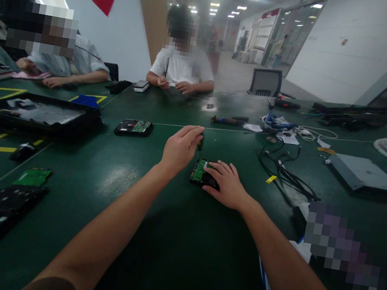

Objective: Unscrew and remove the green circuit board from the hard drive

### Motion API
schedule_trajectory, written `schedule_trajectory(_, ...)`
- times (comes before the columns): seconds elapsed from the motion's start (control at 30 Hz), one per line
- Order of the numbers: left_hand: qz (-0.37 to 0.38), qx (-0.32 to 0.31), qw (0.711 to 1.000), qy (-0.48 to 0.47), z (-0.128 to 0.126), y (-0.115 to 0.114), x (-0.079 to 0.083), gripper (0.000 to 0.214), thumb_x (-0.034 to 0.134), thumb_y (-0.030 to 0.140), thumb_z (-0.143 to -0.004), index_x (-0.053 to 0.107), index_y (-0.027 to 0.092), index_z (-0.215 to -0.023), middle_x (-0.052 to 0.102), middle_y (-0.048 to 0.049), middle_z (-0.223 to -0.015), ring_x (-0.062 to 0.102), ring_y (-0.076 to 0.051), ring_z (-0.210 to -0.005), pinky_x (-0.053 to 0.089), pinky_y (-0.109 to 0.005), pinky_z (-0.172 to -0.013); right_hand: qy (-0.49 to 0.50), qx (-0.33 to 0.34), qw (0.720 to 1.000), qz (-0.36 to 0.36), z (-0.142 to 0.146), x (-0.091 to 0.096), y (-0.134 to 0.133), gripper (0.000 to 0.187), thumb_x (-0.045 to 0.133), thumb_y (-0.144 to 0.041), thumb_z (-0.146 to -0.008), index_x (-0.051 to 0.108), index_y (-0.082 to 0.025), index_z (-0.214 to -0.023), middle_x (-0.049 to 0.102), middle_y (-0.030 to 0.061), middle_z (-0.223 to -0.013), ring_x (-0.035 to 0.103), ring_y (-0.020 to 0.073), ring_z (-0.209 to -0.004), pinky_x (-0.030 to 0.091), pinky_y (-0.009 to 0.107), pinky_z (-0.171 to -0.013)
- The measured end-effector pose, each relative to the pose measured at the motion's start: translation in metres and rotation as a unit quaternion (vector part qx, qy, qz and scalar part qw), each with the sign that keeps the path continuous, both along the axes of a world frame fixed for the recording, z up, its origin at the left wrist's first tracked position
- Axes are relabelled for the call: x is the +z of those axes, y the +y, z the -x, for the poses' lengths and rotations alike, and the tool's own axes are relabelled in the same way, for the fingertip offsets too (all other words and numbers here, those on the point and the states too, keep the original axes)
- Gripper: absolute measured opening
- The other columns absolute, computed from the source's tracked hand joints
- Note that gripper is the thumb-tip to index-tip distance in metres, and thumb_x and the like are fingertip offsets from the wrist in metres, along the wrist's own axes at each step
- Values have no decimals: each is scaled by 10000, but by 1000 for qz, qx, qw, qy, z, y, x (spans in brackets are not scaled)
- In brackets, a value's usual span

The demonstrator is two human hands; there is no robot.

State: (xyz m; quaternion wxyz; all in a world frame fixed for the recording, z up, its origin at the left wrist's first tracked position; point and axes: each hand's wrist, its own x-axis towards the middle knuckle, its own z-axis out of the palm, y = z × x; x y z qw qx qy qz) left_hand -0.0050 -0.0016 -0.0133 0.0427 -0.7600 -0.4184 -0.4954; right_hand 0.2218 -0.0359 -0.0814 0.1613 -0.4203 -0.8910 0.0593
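Note:
In the head view, a hard drive [198,172] with a green circuit board lies on the dark green table in front of me. My left hand [181,149] is closed round a screwdriver [200,143], held upright with its thin shaft pointing down at the far left part of the drive. Whether the tip sits in a screw is too small to tell. My right hand [226,183] lies over the right side of the drive, fingers stretched out and touching it, hiding part of the board.
Another hard drive [134,127] lies to the left, near a black tray [39,114]. More drives and a green board [33,177] are at lower left. Black cables [286,169] and a grey metal box [367,174] lie right. Two people [183,65] sit across the table.

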Motion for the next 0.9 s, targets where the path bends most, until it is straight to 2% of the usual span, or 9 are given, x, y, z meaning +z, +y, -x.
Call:
schedule_trajectory(0.1, 67, -4, 997, -36, -3, 1, -3, 341, 695, 271, -938, 600, 231, -1263, 698, -98, -1248, 715, -227, -1032, 550, -402, -966, -1, -1, 1000, -1, 0, 0, 0, 605, 604, -544, -937, 510, -311, -1487, 438, 82, -1594, 303, 381, -1505, 181, 670, -1208)
schedule_trajectory(0.23, 123, -28, 984, -127, -7, 1, -7, 477, 833, 286, -817, 542, 230, -1191, 711, -81, -1125, 726, -219, -967, 571, -380, -896, -2, -3, 1000, 0, 1, 1, 0, 613, 605, -541, -933, 504, -317, -1495, 438, 82, -1595, 289, 384, -1512, 163, 677, -1210)
schedule_trajectory(0.33, 116, -50, 979, -159, -10, -1, -7, 418, 815, 240, -826, 530, 225, -1132, 672, -63, -1111, 713, -193, -972, 574, -354, -881, -3, -3, 1000, 3, 1, 1, 0, 617, 606, -542, -932, 502, -319, -1498, 443, 79, -1591, 290, 383, -1512, 165, 677, -1210)
schedule_trajectory(0.5, 83, -48, 987, -130, -10, -5, -1, 283, 725, 179, -875, 616, 223, -1133, 575, -71, -1166, 640, -187, -1018, 583, -319, -831, -2, -3, 1000, 0, 1, 0, -1, 609, 606, -546, -934, 508, -325, -1494, 437, 76, -1595, 295, 385, -1508, 171, 677, -1208)
schedule_trajectory(0.7, 91, -57, 990, -95, -7, -3, 0, 297, 623, 123, -930, 651, 242, -1201, 669, -62, -1164, 654, -187, -1011, 546, -367, -944, -4, 1, 1000, -2, 0, 0, -1, 605, 601, -541, -941, 504, -314, -1493, 436, 78, -1595, 301, 375, -1508, 177, 672, -1209)
schedule_trajectory(0.8, 111, -64, 986, -106, -6, 0, -4, 313, 675, 176, -921, 609, 236, -1221, 705, -64, -1141, 687, -197, -1007, 537, -400, -976, -6, -1, 1000, 1, 0, 1, 0, 613, 601, -550, -937, 507, -307, -1492, 438, 83, -1593, 304, 380, -1506, 180, 675, -1209)
schedule_trajectory(0.9, 133, -85, 976, -148, -8, 1, -8, 404, 782, 221, -850, 553, 232, -1182, 712, -73, -1140, 706, -208, -1044, 549, -398, -970, -8, -3, 1000, 1, 1, 1, 0, 614, 597, -553, -936, 507, -309, -1492, 437, 82, -1595, 305, 382, -1506, 176, 679, -1209)
